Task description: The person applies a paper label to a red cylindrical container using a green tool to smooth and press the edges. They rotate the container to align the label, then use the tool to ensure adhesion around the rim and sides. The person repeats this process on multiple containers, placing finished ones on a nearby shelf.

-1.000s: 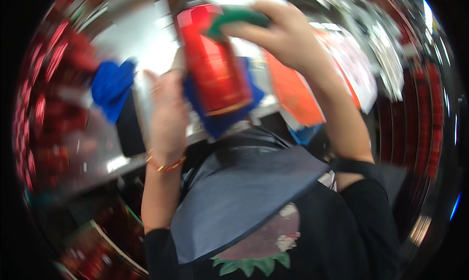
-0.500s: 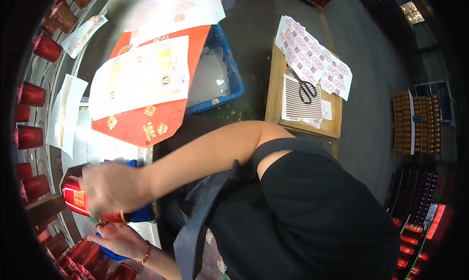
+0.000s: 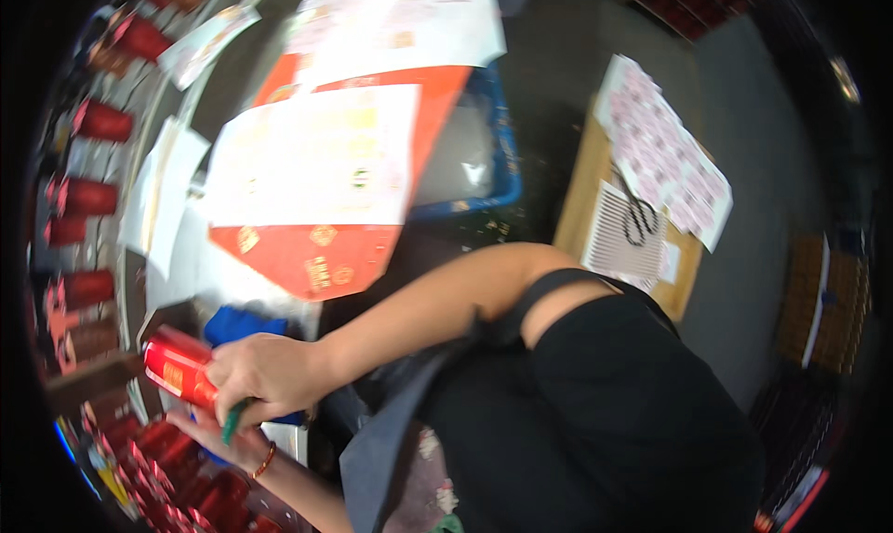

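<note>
A glossy red cylindrical container [image 3: 177, 369] with a gold square mark lies tilted at the left, beside a dark holder and a blue cloth-like piece [image 3: 237, 325]. My right hand [image 3: 265, 373] is closed at the container's near end, its fingertips against the red side. A small green strip-like thing [image 3: 236, 419] sticks out below between its fingers; its kind cannot be made out. Just under it, my left hand [image 3: 228, 440], with a beaded bracelet at the wrist, has its fingers stretched out, palm up, close to the container. Whether it touches the container is hidden.
Red cups [image 3: 88, 198] stand in a row along the left. A red board [image 3: 307, 259] bears printed sheets [image 3: 316, 161]; a blue crate [image 3: 507, 161] sits beside it. Scissors [image 3: 637, 219] and printed paper lie on a wooden table [image 3: 684, 273] at the right.
The view has shifted, so the scene sits further right. My right hand has moved down along the container to its near end, and more of the red side and the green thing shows.
</note>
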### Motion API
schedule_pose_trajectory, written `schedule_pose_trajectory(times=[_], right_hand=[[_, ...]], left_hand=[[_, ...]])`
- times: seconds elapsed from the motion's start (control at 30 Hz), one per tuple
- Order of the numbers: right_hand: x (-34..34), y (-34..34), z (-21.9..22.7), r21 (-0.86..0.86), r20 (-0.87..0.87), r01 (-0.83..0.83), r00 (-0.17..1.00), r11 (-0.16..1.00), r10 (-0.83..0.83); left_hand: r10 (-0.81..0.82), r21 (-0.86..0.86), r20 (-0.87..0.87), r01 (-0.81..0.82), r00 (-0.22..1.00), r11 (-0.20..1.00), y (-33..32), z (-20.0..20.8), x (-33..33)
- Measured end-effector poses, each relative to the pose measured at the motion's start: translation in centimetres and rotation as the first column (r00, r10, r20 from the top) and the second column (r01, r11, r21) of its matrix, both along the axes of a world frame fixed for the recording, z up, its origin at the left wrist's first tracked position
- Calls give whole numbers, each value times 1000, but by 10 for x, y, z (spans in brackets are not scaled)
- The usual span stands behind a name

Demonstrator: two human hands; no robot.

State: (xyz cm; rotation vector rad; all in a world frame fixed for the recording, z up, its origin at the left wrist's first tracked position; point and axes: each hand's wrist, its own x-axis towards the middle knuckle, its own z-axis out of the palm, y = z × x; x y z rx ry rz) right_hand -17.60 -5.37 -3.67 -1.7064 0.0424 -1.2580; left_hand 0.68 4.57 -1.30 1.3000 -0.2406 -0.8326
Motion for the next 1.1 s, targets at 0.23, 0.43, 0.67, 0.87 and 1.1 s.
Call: schedule_pose_trajectory(times=[0.23, 0.43, 0.67, 0.87, 1.1], right_hand=[[34, -99, 12, 296, -410, -72, 891, 953, 195], [37, -92, 15, 76, -357, -351, 865, 933, 354], [37, -135, 19, 194, -492, -215, 823, 957, 284], [-102, -187, 62, -318, -401, 172, 867, 932, -296], [-444, -89, 15, 276, -684, 618, 664, 737, -301]], left_hand=[[4, -105, -32, -7, 999, 994, -22, 5, -24], [-90, -238, -96, 65, 991, 969, -16, -8, -26], [-182, -276, -48, 162, 982, 948, -6, -18, -16], [310, -257, 436, -214, 845, 943, 17, 3, -26], [131, -156, 987, 341, 95, 927, 19, 43, -134]])
